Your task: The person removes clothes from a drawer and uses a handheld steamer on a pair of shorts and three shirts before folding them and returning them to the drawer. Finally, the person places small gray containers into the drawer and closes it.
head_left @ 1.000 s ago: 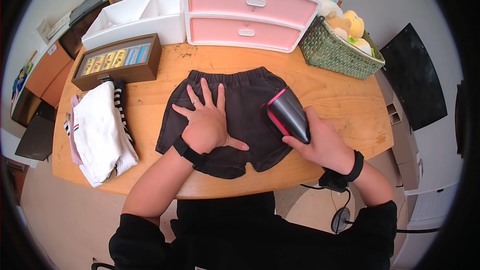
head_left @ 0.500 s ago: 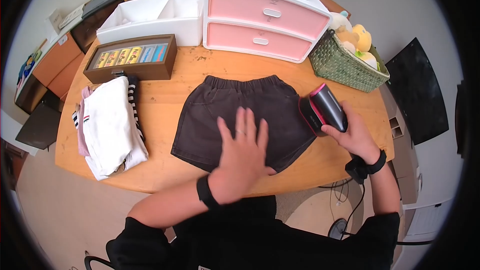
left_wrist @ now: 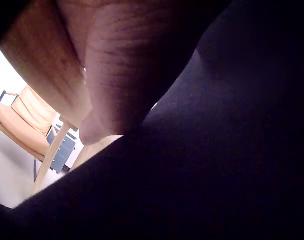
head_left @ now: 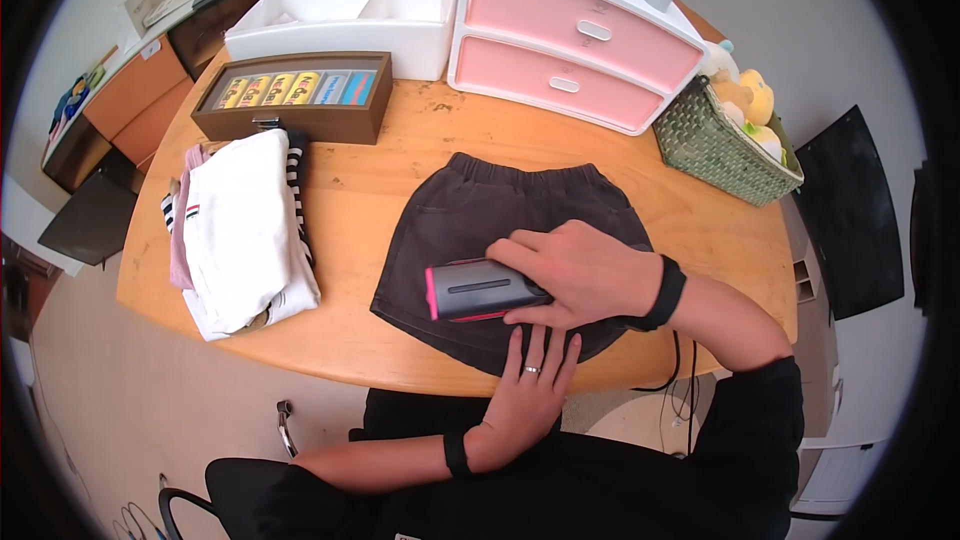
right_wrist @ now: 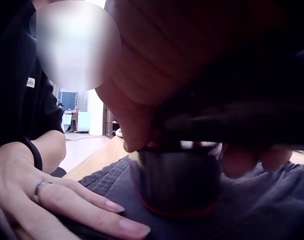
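Dark shorts (head_left: 480,215) lie spread on the wooden table, waistband toward the drawers. The right hand (head_left: 585,275) grips a grey and pink handheld device (head_left: 480,289), held sideways over the middle of the shorts. In the right wrist view the lower end of the device (right_wrist: 174,182) is on or just over the cloth. The left hand (head_left: 533,385), fingers straight, rests on the shorts' near hem, just below the right hand; the right wrist view shows this left hand (right_wrist: 57,200) flat beside the device. The left wrist view is mostly dark cloth and skin.
Folded clothes with a white one (head_left: 240,230) on top lie at the left. Behind stand a brown box (head_left: 330,120), a white bin (head_left: 420,50) and a pink drawer unit (head_left: 560,80). A green basket (head_left: 720,155) of soft toys is at the back right; cables hang near the table's front edge.
The right hand has carried the device leftward from the shorts' right side to their middle. The left hand has moved down and right to the near hem. The head view has shifted.
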Action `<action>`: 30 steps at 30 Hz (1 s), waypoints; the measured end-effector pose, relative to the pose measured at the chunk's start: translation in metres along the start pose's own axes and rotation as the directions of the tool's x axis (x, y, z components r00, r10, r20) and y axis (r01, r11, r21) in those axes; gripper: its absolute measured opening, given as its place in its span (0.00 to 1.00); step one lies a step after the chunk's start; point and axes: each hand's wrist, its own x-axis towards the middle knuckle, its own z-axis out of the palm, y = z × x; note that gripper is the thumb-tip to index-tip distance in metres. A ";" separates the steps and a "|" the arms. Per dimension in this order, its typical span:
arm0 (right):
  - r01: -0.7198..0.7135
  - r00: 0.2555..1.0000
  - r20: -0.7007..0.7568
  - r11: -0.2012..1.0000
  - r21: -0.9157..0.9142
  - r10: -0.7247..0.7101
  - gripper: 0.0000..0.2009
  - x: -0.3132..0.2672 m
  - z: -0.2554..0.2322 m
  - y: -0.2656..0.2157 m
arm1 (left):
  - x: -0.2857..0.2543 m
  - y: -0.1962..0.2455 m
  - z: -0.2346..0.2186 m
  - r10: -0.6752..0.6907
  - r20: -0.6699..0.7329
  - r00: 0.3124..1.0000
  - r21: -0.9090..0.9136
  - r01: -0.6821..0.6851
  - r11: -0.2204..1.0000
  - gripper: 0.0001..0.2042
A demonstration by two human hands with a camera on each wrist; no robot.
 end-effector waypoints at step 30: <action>-0.157 0.981 -0.102 0.985 0.067 0.164 0.31 -0.026 -0.039 0.018 | 0.018 -0.023 -0.015 0.044 -0.016 0.999 -0.136 -0.046 0.990 0.48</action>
